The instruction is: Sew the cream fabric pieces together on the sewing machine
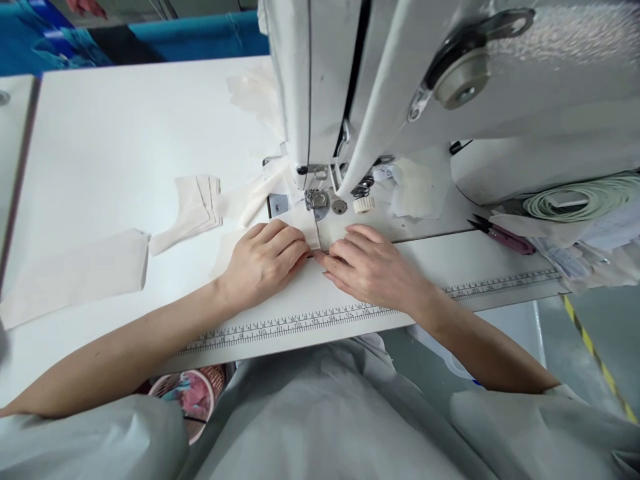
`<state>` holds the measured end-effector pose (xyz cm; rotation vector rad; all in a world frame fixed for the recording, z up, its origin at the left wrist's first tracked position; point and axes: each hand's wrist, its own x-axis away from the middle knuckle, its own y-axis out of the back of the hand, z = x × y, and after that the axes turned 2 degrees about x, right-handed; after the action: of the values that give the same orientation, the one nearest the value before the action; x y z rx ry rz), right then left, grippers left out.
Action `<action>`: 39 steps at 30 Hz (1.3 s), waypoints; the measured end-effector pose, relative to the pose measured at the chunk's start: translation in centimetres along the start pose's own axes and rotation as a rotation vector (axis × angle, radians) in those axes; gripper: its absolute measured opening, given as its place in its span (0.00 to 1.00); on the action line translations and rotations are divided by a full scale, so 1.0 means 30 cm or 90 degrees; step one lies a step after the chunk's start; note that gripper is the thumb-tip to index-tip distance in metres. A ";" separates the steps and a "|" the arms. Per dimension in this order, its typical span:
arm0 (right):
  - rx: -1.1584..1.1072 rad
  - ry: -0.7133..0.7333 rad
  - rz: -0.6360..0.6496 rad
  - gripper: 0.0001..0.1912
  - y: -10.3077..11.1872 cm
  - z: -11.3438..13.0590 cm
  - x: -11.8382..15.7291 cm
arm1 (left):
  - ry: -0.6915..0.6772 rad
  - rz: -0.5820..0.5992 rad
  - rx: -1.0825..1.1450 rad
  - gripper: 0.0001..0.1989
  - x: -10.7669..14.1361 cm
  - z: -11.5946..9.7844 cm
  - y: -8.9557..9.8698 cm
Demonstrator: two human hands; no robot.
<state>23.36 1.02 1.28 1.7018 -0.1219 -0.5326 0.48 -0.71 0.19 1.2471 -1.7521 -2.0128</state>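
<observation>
A piece of pale fabric (303,219) lies in front of the presser foot (316,199) of a white sewing machine (325,87). My left hand (270,259) is closed at the near edge of this fabric, thumb and fingers pinching it. My right hand (373,263) meets it from the other side, its fingers curled and its fingertips at the fabric's right corner. The two hands nearly touch. What lies under the right fingers is partly hidden. A cream-coloured dial (364,204) and spring sit just right of the presser foot.
Cut fabric pieces (193,208) and a larger panel (90,273) lie left. Purple thread snips (505,237) and coiled pale green cord (583,198) are at right. A ruler strip (300,327) runs along the table's front edge. A pink basket (195,397) stands below.
</observation>
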 end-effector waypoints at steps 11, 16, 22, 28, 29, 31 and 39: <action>-0.033 -0.010 -0.022 0.12 -0.012 0.010 0.010 | -0.050 -0.027 -0.004 0.05 -0.004 -0.001 0.002; -0.029 -0.016 -0.020 0.11 -0.012 0.009 0.008 | -0.096 -0.022 -0.054 0.05 -0.009 -0.007 0.012; -0.023 -0.012 -0.018 0.12 -0.011 0.007 0.007 | -0.094 -0.007 -0.048 0.06 -0.006 -0.006 0.013; -0.019 -0.009 -0.034 0.11 -0.011 0.001 0.012 | -0.072 0.003 -0.006 0.04 -0.003 0.000 0.012; -0.023 -0.010 -0.042 0.11 -0.012 -0.003 0.015 | -0.067 0.004 0.005 0.04 -0.003 0.002 0.012; -0.036 -0.018 -0.051 0.12 -0.016 -0.012 0.023 | -0.053 0.003 0.024 0.04 -0.003 0.003 0.011; -0.052 -0.047 -0.048 0.12 -0.030 -0.027 0.030 | -0.029 -0.012 0.061 0.05 -0.009 0.003 0.009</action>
<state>24.29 1.60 0.26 1.6121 -0.0877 -0.6491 0.47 -0.55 0.55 1.2592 -1.8845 -2.0052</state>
